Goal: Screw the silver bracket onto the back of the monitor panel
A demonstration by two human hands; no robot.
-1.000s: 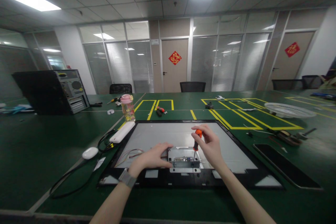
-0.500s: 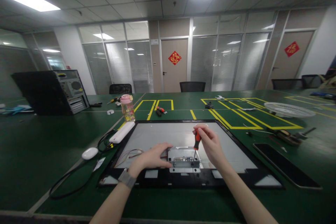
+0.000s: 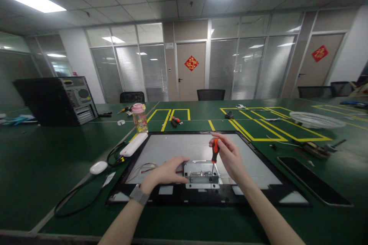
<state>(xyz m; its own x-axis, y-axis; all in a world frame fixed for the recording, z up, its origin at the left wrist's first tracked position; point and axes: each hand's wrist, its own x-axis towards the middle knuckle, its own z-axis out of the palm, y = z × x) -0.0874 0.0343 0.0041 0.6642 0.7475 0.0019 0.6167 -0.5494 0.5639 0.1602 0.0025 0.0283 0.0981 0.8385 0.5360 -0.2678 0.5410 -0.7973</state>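
Note:
A flat display panel (image 3: 169,143) with a black frame lies on the table in front of me. On its near part sits a small metal box (image 3: 198,167) with a row of connector ports along it. My left hand (image 3: 171,170) grips the box's left end, thumb at the near side and fingers at the far side. In my right hand (image 3: 228,153) is a red and black screwdriver (image 3: 215,151), held nearly upright by the handle. Its shaft points down at the box's right end, by the ports; whether the tip sits in a screw I cannot tell.
Left of the panel are a white power strip (image 3: 133,144), a black cable and a pink-lidded bottle (image 3: 140,118). An opened computer case (image 3: 57,101) stands further left. Pliers (image 3: 174,121) lie beyond the panel. On the right are a dark phone-like slab (image 3: 313,182) and a white round grille (image 3: 316,120).
The screwdriver's handle has shifted slightly left and up, and my right fingers have changed their hold on it. My left hand and the metal box stay put.

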